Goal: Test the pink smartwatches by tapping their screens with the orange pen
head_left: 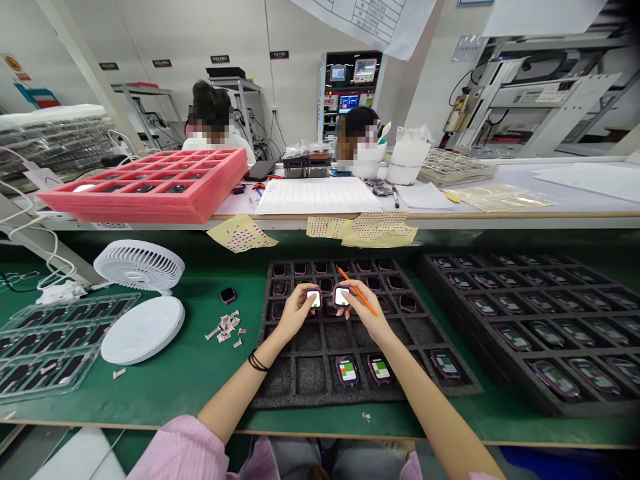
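Observation:
My left hand [296,310] holds a small watch-like device [313,299] with a lit white screen, its thumb on the screen. Close beside it, my right hand [367,312] grips a second lit device [342,297] and also an orange pen-like stick [357,291] lying across the fingers. Both devices are held over a black foam tray [310,337]. Dark-screened devices sit in the tray's back rows. In the front row are devices with white, green and red screens, such as one device [347,371]; some compartments there are bare.
A second foam tray [480,343] of devices lies right. Left are a white fan [143,330], clear plastic trays [65,343], a lone device [228,295] and small tabs [227,327]. A shelf [280,219] behind bears a pink foam tray [150,200]; two people sit beyond.

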The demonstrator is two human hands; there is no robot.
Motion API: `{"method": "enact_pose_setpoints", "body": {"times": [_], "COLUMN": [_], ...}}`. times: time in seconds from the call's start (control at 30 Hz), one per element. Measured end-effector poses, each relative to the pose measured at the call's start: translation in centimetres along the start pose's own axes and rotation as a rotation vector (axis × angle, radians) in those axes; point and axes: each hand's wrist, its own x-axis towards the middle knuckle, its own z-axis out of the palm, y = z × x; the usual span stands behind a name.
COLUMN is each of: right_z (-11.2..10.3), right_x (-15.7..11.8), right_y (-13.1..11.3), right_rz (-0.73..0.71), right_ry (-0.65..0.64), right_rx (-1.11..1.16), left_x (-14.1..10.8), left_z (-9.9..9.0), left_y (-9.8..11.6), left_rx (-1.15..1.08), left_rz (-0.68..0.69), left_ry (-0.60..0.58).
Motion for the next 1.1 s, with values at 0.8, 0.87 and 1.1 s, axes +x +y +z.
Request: {"method": "enact_pose_setpoints", "body": {"times": [0.8, 0.87, 1.1], "right_z": [0.24, 0.22, 0.15], "right_x": [-0.03, -0.04, -0.06], "right_y": [0.03, -0.04, 0.01], "right_rz": [-0.009, -0.005, -0.005], "right_ry": [-0.032, -0.012, 0.0], "right_rx": [-0.007, -0.005, -0.005], "left_x": [-0.08, -0.08, -0.01], "left_z": [0.08, -0.01, -0.29], "left_y": [-0.12, -0.05, -0.54], "left_rx": [-0.02, -0.007, 0.042], "left_rz": [0.0, -0.002, 0.015], "left_ry": [-0.041, -0.035, -0.021]}}
